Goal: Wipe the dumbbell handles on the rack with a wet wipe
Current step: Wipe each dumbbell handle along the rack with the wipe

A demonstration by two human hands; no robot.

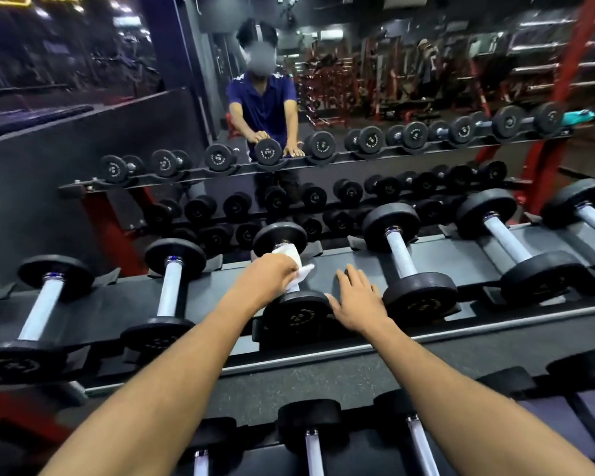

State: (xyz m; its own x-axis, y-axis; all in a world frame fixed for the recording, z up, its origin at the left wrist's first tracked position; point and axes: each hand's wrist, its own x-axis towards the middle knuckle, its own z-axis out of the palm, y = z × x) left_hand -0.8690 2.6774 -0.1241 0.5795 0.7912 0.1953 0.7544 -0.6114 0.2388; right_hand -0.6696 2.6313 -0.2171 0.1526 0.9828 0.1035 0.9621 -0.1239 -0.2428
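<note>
Left hand (272,273) has its fingers clamped on the wet wipe (294,261) around the dumbbell handle (291,269) mid-rack (443,252), right hand (356,300) flat, fingers spread beside it; I'd twist full-length, end to end.

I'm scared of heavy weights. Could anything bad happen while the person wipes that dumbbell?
Maybe two things. The right hand lies flat on the rack, its thumb right against the dumbbell being wiped; if that weight shifted in its cradle, the thumb could get pinched. Also, a loose corner of the wipe sticks out from the left hand, so the wipe might slip off the handle and leave part of it uncleaned.
</note>
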